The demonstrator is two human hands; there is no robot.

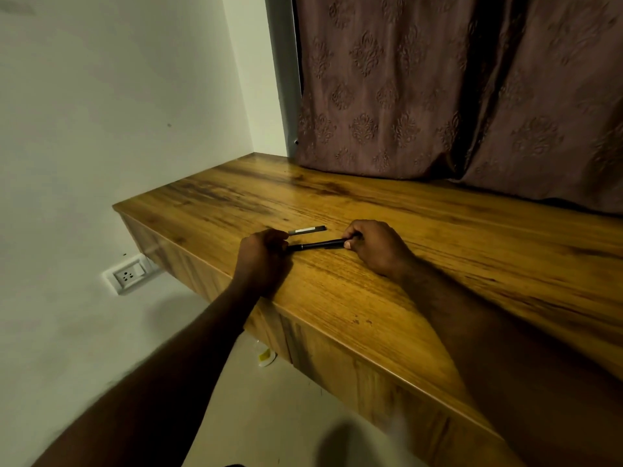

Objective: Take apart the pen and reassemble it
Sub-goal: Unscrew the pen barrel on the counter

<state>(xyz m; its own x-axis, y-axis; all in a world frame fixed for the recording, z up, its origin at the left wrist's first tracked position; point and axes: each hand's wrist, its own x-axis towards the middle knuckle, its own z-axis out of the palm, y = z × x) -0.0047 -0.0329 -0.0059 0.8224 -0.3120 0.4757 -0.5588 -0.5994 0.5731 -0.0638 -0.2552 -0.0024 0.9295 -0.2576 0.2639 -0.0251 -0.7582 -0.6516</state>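
Observation:
A thin black pen body [318,245] lies almost level just above the wooden desk top [438,237]. My right hand [374,246] pinches its right end. My left hand [264,254] closes round its left end, where the tip is hidden by the fingers. Just behind the pen body, a short black pen cap [307,230] with a pale clip or label lies flat on the wood, its left end close to my left thumb. I cannot tell whether the thumb touches the cap.
The desk's front edge [337,335] runs diagonally below my forearms. A brown patterned curtain [438,96] hangs behind the desk. A white wall socket [127,274] sits low on the left wall. A small white and yellow object [266,357] lies on the floor under the desk.

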